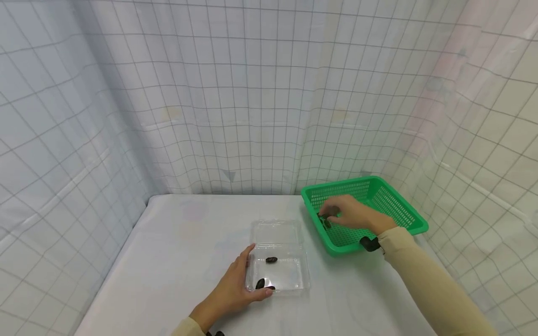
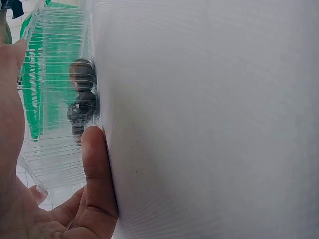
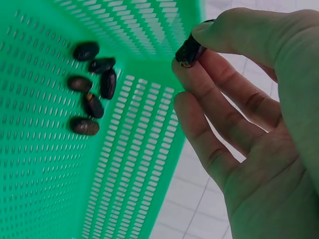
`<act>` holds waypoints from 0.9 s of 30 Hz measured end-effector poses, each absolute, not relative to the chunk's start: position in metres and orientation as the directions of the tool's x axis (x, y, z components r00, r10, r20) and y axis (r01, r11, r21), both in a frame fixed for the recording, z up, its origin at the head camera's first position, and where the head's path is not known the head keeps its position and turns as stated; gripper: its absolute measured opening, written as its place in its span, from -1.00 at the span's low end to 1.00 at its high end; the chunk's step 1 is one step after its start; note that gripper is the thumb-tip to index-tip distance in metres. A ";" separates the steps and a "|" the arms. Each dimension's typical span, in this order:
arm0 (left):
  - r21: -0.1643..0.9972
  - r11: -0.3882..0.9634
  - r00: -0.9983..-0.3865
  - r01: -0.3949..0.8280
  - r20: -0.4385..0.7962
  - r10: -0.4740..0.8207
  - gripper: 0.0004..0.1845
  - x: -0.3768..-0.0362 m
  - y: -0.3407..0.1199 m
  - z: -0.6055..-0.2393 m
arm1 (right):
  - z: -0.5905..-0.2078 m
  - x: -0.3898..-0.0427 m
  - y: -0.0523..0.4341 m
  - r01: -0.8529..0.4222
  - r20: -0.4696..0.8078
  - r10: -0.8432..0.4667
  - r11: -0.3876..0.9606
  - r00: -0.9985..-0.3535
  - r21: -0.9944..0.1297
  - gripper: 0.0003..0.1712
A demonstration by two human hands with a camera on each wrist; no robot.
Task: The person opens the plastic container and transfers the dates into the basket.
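I have my right hand [image 3: 249,114] pinching one date [image 3: 189,50] over the green basket [image 1: 401,210], where five more [image 3: 92,87] lie. My left hand [image 1: 235,289] steadies the clear box [image 1: 279,261], fingers straight; about three dates [image 1: 271,259] are in it, so I judge most remain.

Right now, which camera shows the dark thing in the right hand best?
The right wrist view: the date is close, pinched by thumb and finger. In the head view the right hand hides it. The left wrist view misses it.
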State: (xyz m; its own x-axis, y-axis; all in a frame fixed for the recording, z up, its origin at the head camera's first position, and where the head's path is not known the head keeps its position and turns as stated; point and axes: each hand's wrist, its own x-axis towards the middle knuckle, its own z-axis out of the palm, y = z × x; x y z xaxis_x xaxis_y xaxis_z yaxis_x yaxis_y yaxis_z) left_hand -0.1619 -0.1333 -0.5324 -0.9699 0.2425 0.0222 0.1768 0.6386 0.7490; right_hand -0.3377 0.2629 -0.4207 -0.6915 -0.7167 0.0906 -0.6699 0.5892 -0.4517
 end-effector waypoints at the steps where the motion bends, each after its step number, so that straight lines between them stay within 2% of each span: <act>1: 0.748 0.638 -0.970 0.181 0.028 0.242 0.46 -0.162 -0.133 -0.532 | -0.421 -0.339 0.265 -0.663 0.087 -0.712 0.594 -0.697 -0.455 -0.72; 15: 0.748 0.635 -0.968 0.193 0.038 0.249 0.46 -0.161 -0.134 -0.532 | -0.422 -0.358 0.279 -0.611 0.028 -0.674 0.651 -0.738 -0.451 -0.74; 27: 0.751 0.634 -0.967 0.183 0.022 0.253 0.45 -0.160 -0.136 -0.531 | -0.428 -0.369 0.284 -0.598 -0.009 -0.666 0.677 -0.746 -0.429 -0.73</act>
State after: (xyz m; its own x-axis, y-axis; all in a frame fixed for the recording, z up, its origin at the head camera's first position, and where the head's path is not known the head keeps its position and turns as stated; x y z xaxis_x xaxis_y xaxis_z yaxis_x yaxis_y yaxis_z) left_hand -0.1603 -0.1359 -0.5311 -0.9673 0.2525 0.0222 0.1829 0.6344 0.7510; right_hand -0.3690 0.2840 -0.4280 -0.7462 -0.6656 -0.0092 -0.5983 0.6766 -0.4292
